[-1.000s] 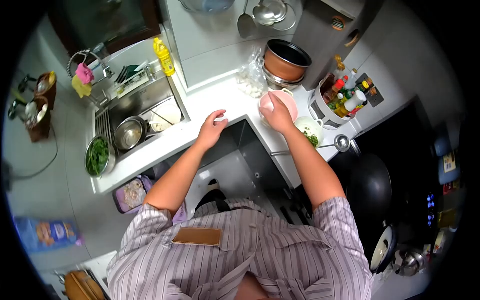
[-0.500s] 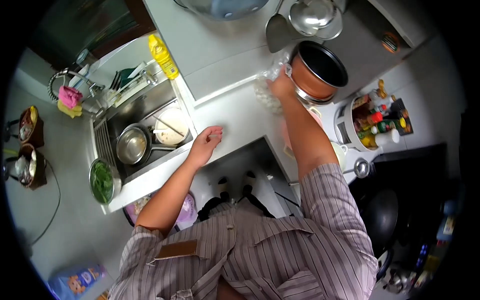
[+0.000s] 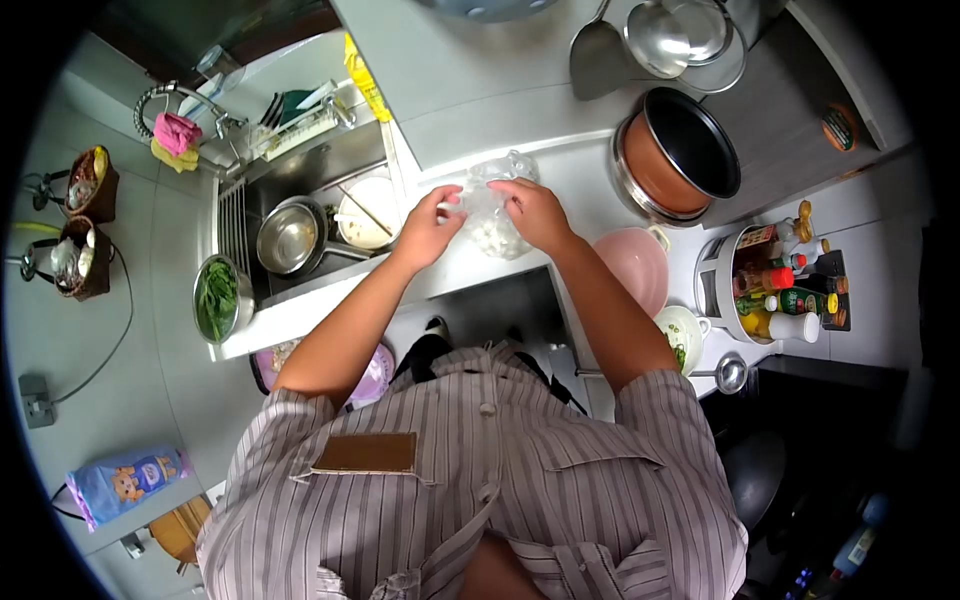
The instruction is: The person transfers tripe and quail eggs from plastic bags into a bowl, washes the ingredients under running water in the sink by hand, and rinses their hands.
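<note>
A clear plastic bag (image 3: 497, 228) with whitish pieces in its lower part sits on the white counter in front of me. My right hand (image 3: 535, 212) pinches the bag's upper right side between thumb and fingers. On the other side, my left hand (image 3: 430, 230) has its fingers curved at the bag's left edge; whether they grip the plastic I cannot tell. What the whitish pieces are is too blurred to name.
Left of me, the sink (image 3: 330, 180) holds a steel pan (image 3: 290, 238) and a white bowl. A bowl of greens (image 3: 218, 300) stands at its edge. To the right are a brown pot (image 3: 672, 160), a pink bowl (image 3: 635, 268), a bowl with green bits (image 3: 680, 335) and a bottle rack (image 3: 712, 275).
My right hand has brought the bag left from beside the brown pot to the counter's middle. My left hand has moved up and right to the bag. The pink bowl is now uncovered.
</note>
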`<control>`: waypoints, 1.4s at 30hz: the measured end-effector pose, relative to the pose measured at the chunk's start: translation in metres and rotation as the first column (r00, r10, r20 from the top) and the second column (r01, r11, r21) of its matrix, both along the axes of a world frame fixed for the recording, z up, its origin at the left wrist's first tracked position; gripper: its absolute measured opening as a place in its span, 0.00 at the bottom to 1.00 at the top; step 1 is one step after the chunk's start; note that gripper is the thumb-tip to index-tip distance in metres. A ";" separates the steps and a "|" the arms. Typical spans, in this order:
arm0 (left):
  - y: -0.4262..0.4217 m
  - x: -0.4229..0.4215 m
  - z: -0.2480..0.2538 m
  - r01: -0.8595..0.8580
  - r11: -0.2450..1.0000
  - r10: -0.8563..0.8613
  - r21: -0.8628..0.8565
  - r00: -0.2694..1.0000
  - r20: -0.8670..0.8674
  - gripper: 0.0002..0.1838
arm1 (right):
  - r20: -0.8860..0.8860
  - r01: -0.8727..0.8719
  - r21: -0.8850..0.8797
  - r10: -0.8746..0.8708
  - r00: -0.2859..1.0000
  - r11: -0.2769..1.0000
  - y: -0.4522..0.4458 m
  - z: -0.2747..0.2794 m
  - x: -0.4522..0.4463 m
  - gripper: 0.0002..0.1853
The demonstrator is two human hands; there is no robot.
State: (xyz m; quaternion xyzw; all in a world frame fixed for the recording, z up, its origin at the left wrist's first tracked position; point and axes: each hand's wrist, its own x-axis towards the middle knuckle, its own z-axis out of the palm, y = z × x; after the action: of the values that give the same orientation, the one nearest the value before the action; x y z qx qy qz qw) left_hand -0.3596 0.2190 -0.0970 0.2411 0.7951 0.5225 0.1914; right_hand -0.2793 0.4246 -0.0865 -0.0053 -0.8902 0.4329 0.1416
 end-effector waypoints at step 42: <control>0.003 -0.051 0.016 0.103 0.994 -0.113 -0.046 0.873 -0.474 0.05 | -0.379 0.416 0.348 -0.279 0.882 0.840 -0.030 0.026 -0.012 0.08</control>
State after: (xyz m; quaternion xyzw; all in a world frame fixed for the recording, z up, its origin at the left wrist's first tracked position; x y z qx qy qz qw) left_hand -0.4106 0.2224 -0.0814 0.4043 0.8081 0.4279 0.0215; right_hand -0.2913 0.3946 -0.0601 -0.0693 -0.9117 0.1931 0.3560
